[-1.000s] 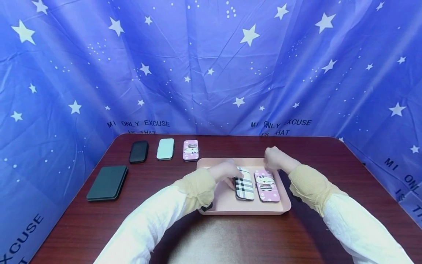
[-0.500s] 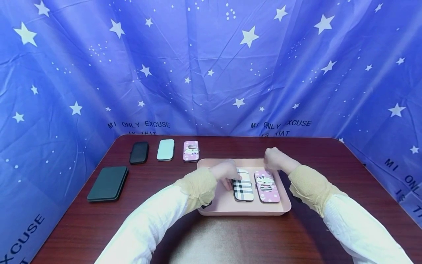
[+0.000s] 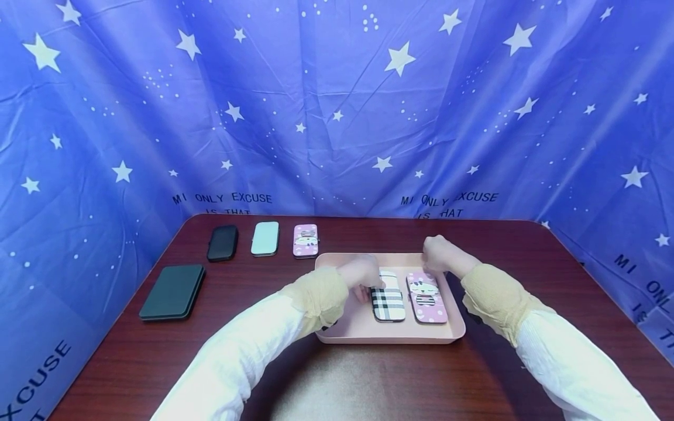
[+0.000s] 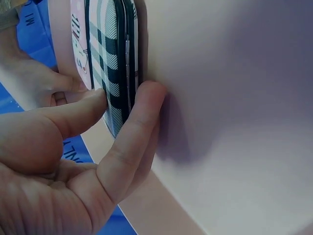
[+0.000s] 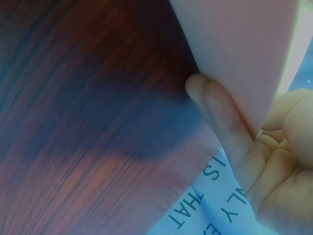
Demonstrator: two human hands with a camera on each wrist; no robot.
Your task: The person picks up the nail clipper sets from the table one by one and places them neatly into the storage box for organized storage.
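A flat black-and-white plaid case (image 3: 388,297) lies in the pink tray (image 3: 358,337). My left hand (image 3: 361,273) holds it near its far end. In the left wrist view the thumb (image 4: 80,115) rests on the plaid face of the case (image 4: 105,54) and the fingers (image 4: 134,129) lie along its metal-rimmed edge. To its right in the tray is a pink case with a cat picture (image 3: 426,298). My right hand (image 3: 442,255) grips the tray's far right corner. In the right wrist view its fingers (image 5: 225,115) press the outside of the tray wall (image 5: 239,54).
On the table (image 3: 253,351), left of the tray, stand a black case (image 3: 223,242), a mint case (image 3: 265,238) and another pink cat case (image 3: 305,241) in a row. A larger dark green case (image 3: 172,292) lies nearer on the left. A blue star curtain (image 3: 337,117) hangs behind.
The plaid case has shifted slightly left and toward me in the tray, with my left hand on it. My right hand has stayed at the tray corner.
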